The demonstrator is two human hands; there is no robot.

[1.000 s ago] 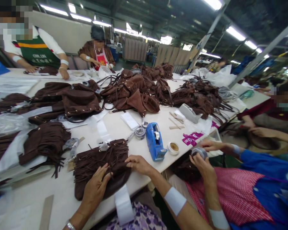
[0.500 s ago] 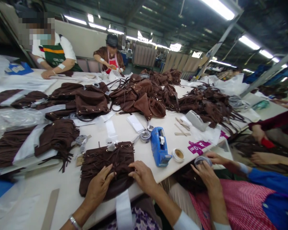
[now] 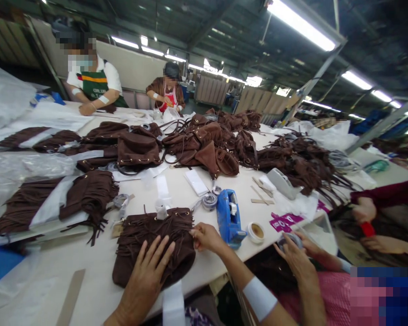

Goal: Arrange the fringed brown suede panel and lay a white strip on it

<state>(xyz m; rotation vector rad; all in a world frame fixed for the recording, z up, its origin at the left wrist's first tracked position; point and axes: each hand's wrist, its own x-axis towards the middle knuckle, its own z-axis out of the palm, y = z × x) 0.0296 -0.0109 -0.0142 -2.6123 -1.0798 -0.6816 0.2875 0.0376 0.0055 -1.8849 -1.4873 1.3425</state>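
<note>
A dark brown fringed bag (image 3: pixel 181 258) lies flat on the white table, its gold eyelets along the far edge. My left hand (image 3: pixel 146 276) rests on the front of the bag with its fingers spread over the fringe. At the bag's right edge, my right hand (image 3: pixel 207 237) has thumb and fingers pinched together on the ends of the fringe. White paper (image 3: pixel 162 186) reaches the bag's top edge, and a brown tag (image 3: pixel 117 230) sits at its left side.
To the right stand a blue tape dispenser (image 3: pixel 229 217) and a tape roll (image 3: pixel 255 232). Fringed bags (image 3: pixel 30 203) lie at left, with more bags (image 3: pixel 204 145) piled behind. A flat strip (image 3: pixel 71 296) lies front left. A co-worker's hands (image 3: pixel 297 253) work close on my right.
My left hand has flattened and spread over the bag's front. My right hand has moved to the bag's right edge and closed into a pinch. The view has shifted slightly.
</note>
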